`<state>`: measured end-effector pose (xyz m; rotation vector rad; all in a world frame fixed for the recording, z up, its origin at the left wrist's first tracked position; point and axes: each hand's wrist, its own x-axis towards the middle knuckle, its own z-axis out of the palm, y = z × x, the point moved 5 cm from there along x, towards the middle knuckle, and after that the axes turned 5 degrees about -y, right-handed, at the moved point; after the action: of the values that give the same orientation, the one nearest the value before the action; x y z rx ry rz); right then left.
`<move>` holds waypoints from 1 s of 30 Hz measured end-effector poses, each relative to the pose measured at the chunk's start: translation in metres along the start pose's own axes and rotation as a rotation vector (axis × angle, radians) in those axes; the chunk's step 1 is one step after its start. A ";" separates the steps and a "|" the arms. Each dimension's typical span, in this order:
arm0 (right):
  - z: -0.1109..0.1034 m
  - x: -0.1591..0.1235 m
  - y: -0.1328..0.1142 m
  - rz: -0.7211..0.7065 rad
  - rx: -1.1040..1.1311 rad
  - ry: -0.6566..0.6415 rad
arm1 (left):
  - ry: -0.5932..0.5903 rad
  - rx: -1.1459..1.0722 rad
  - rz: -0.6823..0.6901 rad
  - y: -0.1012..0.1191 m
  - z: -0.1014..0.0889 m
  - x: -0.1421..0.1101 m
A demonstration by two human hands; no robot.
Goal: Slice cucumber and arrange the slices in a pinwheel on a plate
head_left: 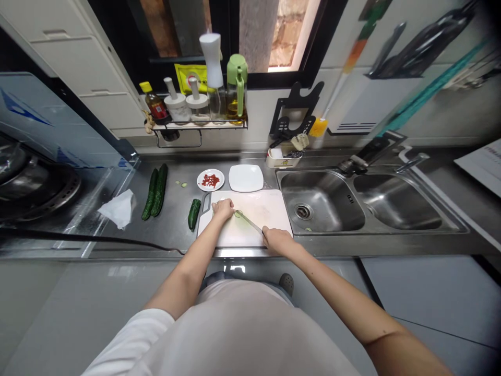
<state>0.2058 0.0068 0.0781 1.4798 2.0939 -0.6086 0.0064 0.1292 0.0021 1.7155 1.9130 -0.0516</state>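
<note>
My right hand (278, 241) is wrapped round the handle of a kitchen knife (251, 223), whose blade points left across the white cutting board (274, 209). At the blade's far end is a round pale-green cucumber slice (238, 213). My left hand (223, 209) is on the board's left part, its fingers bent and closed over a piece of cucumber that they mostly hide. Beside the board's left edge lies a cut length of dark green cucumber (193, 214). Two whole cucumbers (155, 190) lie further left on the steel counter.
Behind the board stand a small plate of chopped red pieces (210, 180) and a white square plate (246, 178). A double sink (321, 201) is at right. Crumpled white paper (118, 209) lies at left, near the stove (35, 183). Above hangs a condiment rack (199, 125).
</note>
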 end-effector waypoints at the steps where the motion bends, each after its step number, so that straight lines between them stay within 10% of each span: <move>1: -0.002 0.000 0.001 -0.009 -0.013 0.000 | -0.001 0.000 -0.001 0.000 0.000 0.000; 30: -0.019 0.008 0.019 -0.087 -0.139 0.001 | 0.009 0.013 -0.002 0.000 -0.001 -0.001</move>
<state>0.2189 0.0298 0.0867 1.3186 2.1639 -0.4832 0.0062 0.1288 0.0030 1.7253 1.9249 -0.0567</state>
